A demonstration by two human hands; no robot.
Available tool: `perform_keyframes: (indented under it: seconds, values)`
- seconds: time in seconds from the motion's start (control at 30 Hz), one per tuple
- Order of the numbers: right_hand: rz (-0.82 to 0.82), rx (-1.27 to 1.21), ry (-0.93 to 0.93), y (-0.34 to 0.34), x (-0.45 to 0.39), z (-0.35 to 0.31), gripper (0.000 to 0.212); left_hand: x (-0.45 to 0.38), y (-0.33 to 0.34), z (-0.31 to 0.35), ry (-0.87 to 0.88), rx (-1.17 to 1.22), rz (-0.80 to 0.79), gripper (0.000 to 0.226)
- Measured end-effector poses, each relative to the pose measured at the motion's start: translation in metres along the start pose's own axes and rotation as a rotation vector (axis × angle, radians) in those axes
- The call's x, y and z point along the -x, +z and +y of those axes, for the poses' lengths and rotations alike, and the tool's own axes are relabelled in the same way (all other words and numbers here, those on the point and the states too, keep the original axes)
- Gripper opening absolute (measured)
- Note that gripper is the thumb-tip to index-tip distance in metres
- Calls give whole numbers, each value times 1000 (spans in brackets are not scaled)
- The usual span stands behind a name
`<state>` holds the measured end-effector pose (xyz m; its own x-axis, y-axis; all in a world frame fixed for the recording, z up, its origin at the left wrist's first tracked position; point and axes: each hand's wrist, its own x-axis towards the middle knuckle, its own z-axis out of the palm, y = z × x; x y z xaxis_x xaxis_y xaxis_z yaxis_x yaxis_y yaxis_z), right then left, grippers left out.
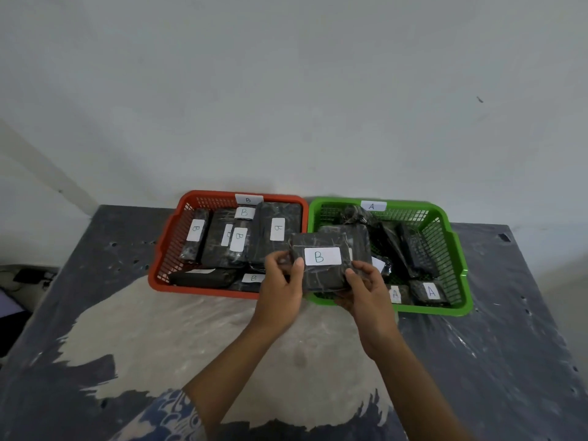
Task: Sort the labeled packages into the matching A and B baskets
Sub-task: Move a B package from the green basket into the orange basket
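Observation:
A black wrapped package [321, 268] with a white label marked B is held up in both hands, above the gap between the two baskets. My left hand [281, 288] grips its left edge, thumb on the front face. My right hand [366, 291] grips its right lower corner. The red basket [165, 249] tagged B, at the left, holds several black packages labelled B. The green basket [458, 265] tagged A, at the right, holds several black packages, two of them showing A labels [431, 291] at its front.
Both baskets stand side by side at the far edge of a dark, paint-worn table [159, 338], against a pale wall [286, 90]. Some dark items lie on the floor at the far left [28, 276].

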<state>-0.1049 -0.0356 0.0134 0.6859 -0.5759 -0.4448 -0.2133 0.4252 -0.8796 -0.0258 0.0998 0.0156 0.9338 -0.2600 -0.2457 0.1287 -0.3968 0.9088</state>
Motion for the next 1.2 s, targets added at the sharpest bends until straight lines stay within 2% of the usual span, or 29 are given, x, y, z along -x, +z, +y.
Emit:
perform_keyframes:
  seconds: [0.1, 0.23, 0.47, 0.6, 0.9, 1.2]
  values:
    - [25, 41, -19, 29, -6, 8, 8, -7, -21, -14, 27, -45, -5, 32]
    - [11, 313, -128, 61, -19, 17, 14, -27, -50, -28, 20, -114, -27, 37]
    - [-40, 895, -315, 95, -59, 15, 50, -89, -70, -30, 41, -148, -31, 51]
    - [13, 1088, -362, 103, -84, 19, 61, -121, -69, -34, 67, -231, -28, 50]
    - [132, 1067, -482, 104, -100, 41, 55, -129, -63, -52, 187, -419, -6, 57]
    - [141, 1032, -452, 105, -112, 36, 52, -143, -58, -45, 205, -425, -35, 56]
